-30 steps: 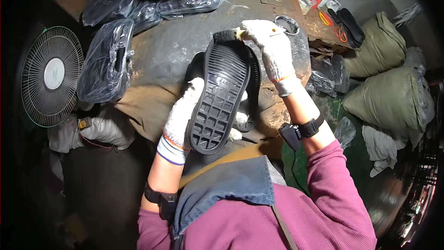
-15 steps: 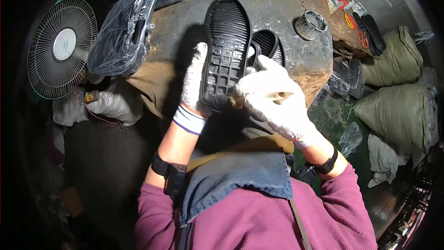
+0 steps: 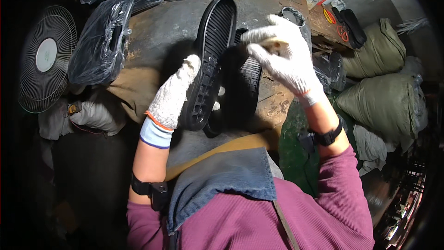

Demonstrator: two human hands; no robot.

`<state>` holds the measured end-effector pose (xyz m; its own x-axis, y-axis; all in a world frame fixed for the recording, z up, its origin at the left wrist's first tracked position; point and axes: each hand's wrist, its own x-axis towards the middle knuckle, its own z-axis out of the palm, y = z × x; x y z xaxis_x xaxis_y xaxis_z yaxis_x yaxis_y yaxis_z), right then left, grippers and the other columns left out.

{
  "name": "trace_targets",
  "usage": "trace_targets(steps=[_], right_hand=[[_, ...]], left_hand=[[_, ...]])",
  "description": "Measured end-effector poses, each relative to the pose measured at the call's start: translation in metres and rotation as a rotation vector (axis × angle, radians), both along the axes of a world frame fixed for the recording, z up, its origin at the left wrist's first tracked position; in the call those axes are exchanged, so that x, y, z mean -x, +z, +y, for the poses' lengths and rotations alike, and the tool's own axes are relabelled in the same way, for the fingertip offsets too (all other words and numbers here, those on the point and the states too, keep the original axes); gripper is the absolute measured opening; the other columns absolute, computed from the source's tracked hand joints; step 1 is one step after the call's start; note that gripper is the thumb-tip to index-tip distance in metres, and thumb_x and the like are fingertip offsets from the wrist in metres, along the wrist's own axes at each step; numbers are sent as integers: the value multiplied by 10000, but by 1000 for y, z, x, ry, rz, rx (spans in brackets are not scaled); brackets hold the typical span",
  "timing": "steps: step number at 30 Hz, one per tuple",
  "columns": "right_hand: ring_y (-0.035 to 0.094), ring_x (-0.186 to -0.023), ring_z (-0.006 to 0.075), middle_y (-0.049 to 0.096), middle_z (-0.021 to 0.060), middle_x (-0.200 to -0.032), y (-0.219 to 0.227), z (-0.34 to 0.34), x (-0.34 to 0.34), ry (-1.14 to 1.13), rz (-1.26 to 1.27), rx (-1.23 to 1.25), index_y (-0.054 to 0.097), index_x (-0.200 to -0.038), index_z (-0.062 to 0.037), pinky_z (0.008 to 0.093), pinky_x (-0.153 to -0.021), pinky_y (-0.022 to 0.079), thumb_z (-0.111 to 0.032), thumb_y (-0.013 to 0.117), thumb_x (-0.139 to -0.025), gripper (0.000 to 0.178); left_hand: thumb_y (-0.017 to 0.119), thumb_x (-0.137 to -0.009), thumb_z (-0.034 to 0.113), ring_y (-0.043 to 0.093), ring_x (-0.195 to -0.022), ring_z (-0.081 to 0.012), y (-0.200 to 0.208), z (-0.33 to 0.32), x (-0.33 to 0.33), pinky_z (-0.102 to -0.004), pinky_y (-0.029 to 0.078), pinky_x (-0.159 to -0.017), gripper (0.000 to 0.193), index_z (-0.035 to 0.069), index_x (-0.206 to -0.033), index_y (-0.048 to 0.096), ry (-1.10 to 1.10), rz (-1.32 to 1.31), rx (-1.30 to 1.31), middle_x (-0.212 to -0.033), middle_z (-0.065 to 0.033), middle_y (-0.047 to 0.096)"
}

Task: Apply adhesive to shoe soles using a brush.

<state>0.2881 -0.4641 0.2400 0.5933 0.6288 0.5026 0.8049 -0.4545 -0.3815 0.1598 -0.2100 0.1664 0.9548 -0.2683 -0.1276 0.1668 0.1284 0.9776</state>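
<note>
My left hand (image 3: 173, 92), in a white knit glove, grips a black shoe sole (image 3: 215, 32), tilted on its side edge. Ridges cover the sole's far part and square hollows its near part. Just right of it, partly in shadow, is a second black sole (image 3: 250, 74). My right hand (image 3: 289, 58), gloved too, is closed around a brush (image 3: 276, 45) with a pale handle; the brush's working end is lost against the dark soles. Beyond that hand stands an open can (image 3: 294, 16) with grey, smeared walls, partly covered by my fingers.
Plastic-wrapped black packs (image 3: 104, 41) lie along the worktable's (image 3: 185, 18) left and far sides. A fan (image 3: 46, 55) stands at the left. Orange-handled scissors (image 3: 342, 32) and dark soles (image 3: 354, 28) rest on a side surface. Stuffed green sacks (image 3: 379, 106) stand at the right.
The held sole has turned onto its edge and shifted left. My right hand with the brush has moved away from the sole's near end, up and right toward the can.
</note>
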Motion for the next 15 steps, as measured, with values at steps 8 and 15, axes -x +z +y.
trace_targets(steps=[8,15], right_hand=[[717,-941,233,787,2,-925,-8,7,-20,45,-213,71,820,-996,-217,462,-1115,450,-253,780,-845,160],[722,-971,238,767,19,-918,-3,15,-45,82,-337,32,801,-1016,-204,472,-1124,445,-242,792,-831,189]], left_hand=[[378,-1084,628,708,-1049,-538,-24,-4,17,-636,609,-893,749,49,-1557,432,-45,241,507,-1336,-376,618],[410,-1066,641,674,-1104,-563,2,-21,25,-663,591,-895,813,20,-1590,367,-107,369,532,-1453,-323,552]])
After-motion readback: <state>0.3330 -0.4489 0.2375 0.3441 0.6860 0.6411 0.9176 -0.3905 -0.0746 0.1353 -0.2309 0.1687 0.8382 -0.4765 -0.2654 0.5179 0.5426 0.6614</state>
